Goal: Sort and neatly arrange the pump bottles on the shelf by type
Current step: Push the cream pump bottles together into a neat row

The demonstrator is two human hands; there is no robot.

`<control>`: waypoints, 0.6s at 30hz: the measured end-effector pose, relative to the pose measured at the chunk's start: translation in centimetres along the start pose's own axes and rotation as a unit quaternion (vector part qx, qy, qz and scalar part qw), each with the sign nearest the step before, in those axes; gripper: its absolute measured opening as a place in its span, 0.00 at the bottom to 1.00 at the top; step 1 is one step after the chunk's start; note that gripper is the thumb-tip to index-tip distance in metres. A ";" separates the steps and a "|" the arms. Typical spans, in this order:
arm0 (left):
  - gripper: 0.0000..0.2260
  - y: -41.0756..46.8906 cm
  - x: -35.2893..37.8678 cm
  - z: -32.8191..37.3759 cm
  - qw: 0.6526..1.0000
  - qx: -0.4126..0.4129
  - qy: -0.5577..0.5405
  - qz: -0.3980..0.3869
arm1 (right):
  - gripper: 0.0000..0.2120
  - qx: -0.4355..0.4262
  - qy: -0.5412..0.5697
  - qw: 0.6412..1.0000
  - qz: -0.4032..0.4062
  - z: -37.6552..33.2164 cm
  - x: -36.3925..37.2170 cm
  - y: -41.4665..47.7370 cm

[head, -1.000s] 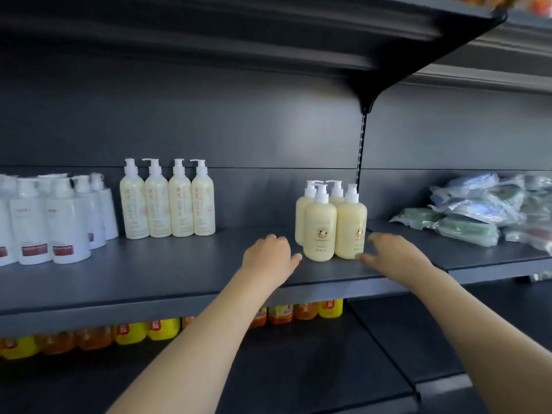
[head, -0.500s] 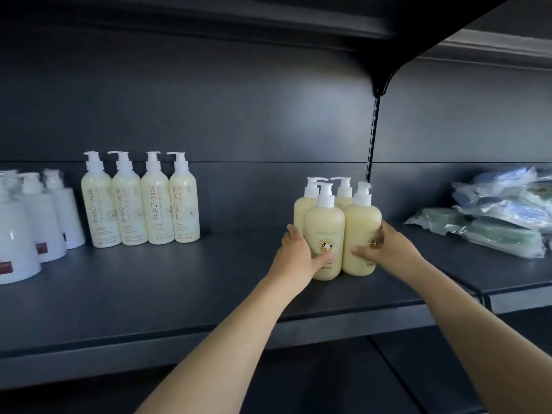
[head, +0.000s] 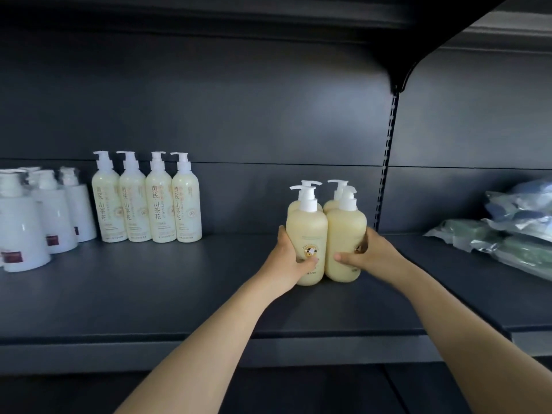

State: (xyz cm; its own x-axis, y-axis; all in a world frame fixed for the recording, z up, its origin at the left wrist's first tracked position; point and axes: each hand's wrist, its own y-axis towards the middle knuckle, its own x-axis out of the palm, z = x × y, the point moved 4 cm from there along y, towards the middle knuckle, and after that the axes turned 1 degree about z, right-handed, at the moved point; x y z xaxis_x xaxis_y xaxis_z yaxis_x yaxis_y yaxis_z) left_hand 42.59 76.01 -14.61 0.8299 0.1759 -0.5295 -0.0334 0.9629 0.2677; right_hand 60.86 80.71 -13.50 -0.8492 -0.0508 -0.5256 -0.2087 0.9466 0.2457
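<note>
Several squat yellow pump bottles (head: 307, 228) stand in a tight cluster on the dark shelf (head: 179, 294), right of centre. My left hand (head: 291, 255) grips the front left yellow bottle, thumb across its label. My right hand (head: 367, 255) grips the front right yellow bottle (head: 346, 231) from the right side. Two more of the same kind stand behind, mostly hidden. A row of tall pale bottles with Chinese lettering (head: 146, 201) stands at the back left. White pump bottles with dark red labels (head: 35, 222) stand at the far left.
Plastic-wrapped green and blue packs (head: 507, 234) lie on the neighbouring shelf at the right. A slotted upright post (head: 388, 162) divides the two bays. An upper shelf bracket (head: 403, 73) overhangs. Bare shelf surface lies between the tall bottles and the yellow cluster.
Both hands went from hovering near the shelf edge to closing on the two front yellow bottles. The view has moved closer and slightly left.
</note>
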 end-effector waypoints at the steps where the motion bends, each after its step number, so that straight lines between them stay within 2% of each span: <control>1: 0.37 0.2 0.0 -0.1 1.000 -0.001 -0.003 0.000 | 0.42 -0.005 0.009 1.000 -0.016 0.1 0.0 0.3; 3: 0.36 0.6 0.0 -0.2 1.000 -0.003 -0.013 0.001 | 0.46 -0.009 0.033 0.998 -0.052 0.7 -0.1 1.0; 5: 0.33 1.0 0.0 -0.3 1.000 -0.002 -0.022 0.000 | 0.45 -0.017 0.060 0.994 -0.086 1.0 0.1 1.4; 11: 0.33 2.1 -0.1 -1.1 0.998 -0.017 -0.045 -0.026 | 0.29 -0.026 0.078 0.990 -0.111 0.8 0.2 2.1; 18: 0.34 3.8 -0.8 -1.9 0.998 -0.009 -0.039 -0.041 | 0.27 -0.023 0.089 0.989 -0.117 0.9 0.8 4.0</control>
State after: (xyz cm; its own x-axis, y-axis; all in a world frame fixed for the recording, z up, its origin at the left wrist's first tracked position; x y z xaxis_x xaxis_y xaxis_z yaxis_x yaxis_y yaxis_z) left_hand 40.75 79.95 -14.71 0.8715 0.0799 -0.4838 0.0270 0.9773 0.2101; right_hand 59.77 84.74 -13.67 -0.8467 -0.3252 -0.4210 -0.4272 0.8873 0.1736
